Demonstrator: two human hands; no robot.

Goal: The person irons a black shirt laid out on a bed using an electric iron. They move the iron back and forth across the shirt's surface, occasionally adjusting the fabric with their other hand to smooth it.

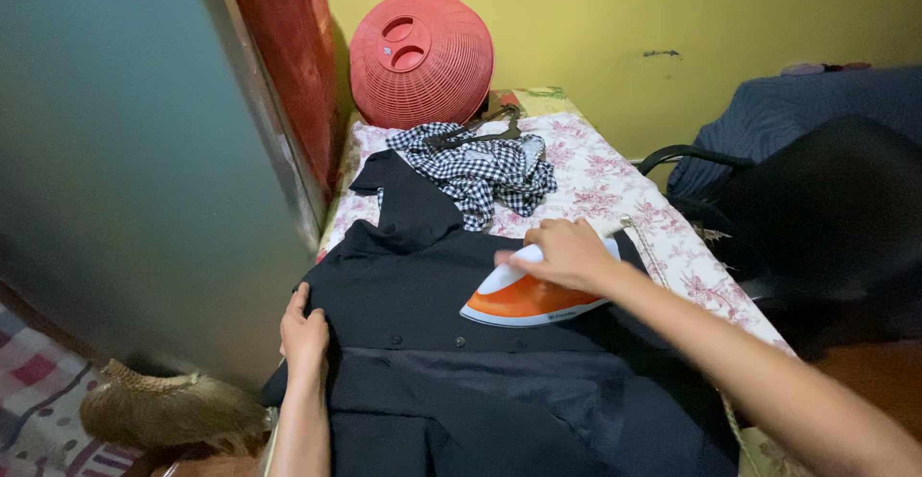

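A black buttoned shirt lies spread flat on a table covered with a floral cloth. My right hand grips the handle of an orange and white iron that rests on the shirt, tip pointing left. My left hand presses flat on the shirt's left edge, fingers together, holding the fabric down. A black and white checked garment lies crumpled beyond the shirt's collar.
A red round plastic basket leans against the yellow wall at the table's far end, with dark hangers beside it. A grey cabinet side stands at left, a black office chair at right, a straw broom lower left.
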